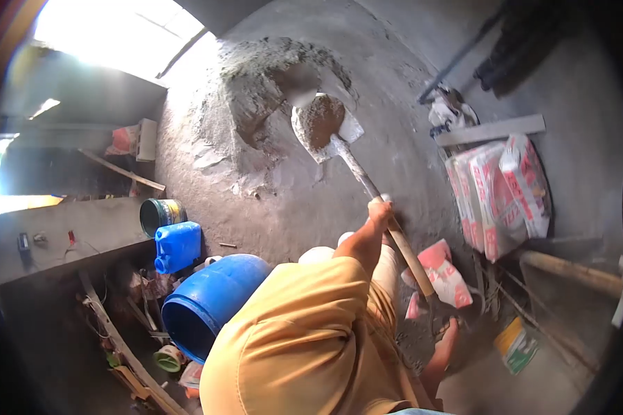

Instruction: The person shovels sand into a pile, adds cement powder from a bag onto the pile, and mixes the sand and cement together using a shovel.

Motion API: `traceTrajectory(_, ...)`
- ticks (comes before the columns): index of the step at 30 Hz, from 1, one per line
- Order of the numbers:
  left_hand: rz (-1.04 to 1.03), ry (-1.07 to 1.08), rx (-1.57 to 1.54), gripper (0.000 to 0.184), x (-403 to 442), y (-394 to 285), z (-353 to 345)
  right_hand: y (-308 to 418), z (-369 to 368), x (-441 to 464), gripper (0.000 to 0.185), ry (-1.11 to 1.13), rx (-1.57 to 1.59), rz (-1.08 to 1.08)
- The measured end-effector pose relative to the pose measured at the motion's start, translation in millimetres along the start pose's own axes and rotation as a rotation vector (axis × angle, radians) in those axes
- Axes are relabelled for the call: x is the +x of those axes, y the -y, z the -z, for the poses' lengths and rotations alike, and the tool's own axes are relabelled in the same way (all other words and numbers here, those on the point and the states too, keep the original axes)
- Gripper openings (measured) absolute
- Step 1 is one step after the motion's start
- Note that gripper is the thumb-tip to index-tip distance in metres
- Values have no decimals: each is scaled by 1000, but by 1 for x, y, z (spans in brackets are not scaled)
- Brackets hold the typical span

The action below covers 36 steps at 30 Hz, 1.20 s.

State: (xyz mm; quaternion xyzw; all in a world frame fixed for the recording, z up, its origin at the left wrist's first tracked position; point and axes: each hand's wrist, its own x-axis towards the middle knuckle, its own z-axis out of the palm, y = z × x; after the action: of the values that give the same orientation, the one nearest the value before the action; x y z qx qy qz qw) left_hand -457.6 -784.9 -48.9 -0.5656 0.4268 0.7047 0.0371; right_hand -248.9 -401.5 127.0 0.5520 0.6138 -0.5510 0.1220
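A long-handled shovel [357,168] stretches diagonally from my body toward a heap of grey mortar mix [246,104] on the floor. Its blade carries a load of wet grey-brown mix [322,119] and lies beside the hollow in the heap. My left hand [378,213] is wrapped round the middle of the shaft, the arm reaching forward in a yellow sleeve. Farther back, my right hand [448,332] is closed at the dark grip end of the shovel, low on the right; its fingers are partly hidden.
A blue barrel [221,294], a blue jerrycan [178,245] and a dark bucket [160,217] are on the left. Printed bags [498,194] lean by the right wall, with a torn bag [444,273] nearer my legs. Wooden pieces [128,346] lie lower left.
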Motion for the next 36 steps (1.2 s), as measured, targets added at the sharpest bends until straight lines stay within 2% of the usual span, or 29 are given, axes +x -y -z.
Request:
traceTrajectory(1, -97, -72, 136, 17, -22, -64, 3, 22, -29, 0, 24, 32, -16, 18)
traceTrajectory(2, 1, -64, 96, 15, 29, -74, 4, 43, -62, 5, 24, 69, -27, 35)
traceTrajectory(3, 21, -83, 42, 15, 44, -106, 4, 65, -97, 3, 26, 193, -13, 174)
traceTrajectory(4, 46, -105, -17, 14, 57, -136, 8, 80, -126, 16, 31, 163, -64, 93)
traceTrajectory(6, 15, -188, -68, 15, 93, -190, 11, 118, -188, 31, 29, 273, -29, 88)
traceTrajectory(7, 58, -198, -30, 17, 112, -219, 15, 136, -221, 17, 29, 286, -41, 81)
traceTrajectory(8, 16, -178, -107, 12, 122, -245, 20, 160, -247, -3, 22, 307, -48, 112)
traceTrajectory(10, 4, -107, -69, 8, 152, -308, 29, 219, -319, -22, 10, 384, -76, 195)
traceTrajectory(11, -4, -124, -91, 7, 166, -334, 31, 235, -345, -17, 11, 465, -21, 184)
traceTrajectory(13, -6, -149, -102, 5, 195, -391, 41, 284, -410, -69, 10, 537, -30, 247)
traceTrajectory(16, -69, -160, -73, 9, 211, -483, 61, 307, -489, -87, 9, 611, -56, 380)
traceTrajectory(18, 19, -128, -260, 12, 261, -518, 82, 318, -544, -127, 9, 650, -80, 566)
traceTrajectory(19, -20, -150, -275, 11, 273, -539, 92, 327, -573, -165, 10, 648, -82, 633)
traceTrajectory(20, -40, -148, -454, 8, 316, -546, 100, 332, -605, -193, 13, 651, -84, 705)
traceTrajectory(22, 12, -143, -481, 9, 335, -589, 126, 332, -656, -229, 14, 673, -161, 849)
traceTrajectory(25, 33, -152, -482, 13, 347, -642, 163, 334, -711, -277, 16, 702, -312, 900)
traceTrajectory(27, 63, -166, -552, 14, 371, -660, 181, 333, -742, -298, 20, 610, -542, 1275)
traceTrajectory(30, 100, -99, -571, 19, 398, -677, 203, 343, -781, -358, 23, 637, -566, 1358)
traceTrajectory(32, 153, -134, -548, 22, 396, -693, 201, 351, -796, -376, 19, 670, -541, 1205)
traceTrajectory(34, 130, -111, -562, 27, 406, -701, 200, 354, -814, -392, 18, 692, -469, 1163)
traceTrajectory(36, 124, -90, -574, 28, 407, -706, 200, 353, -817, -395, 19, 685, -504, 1213)
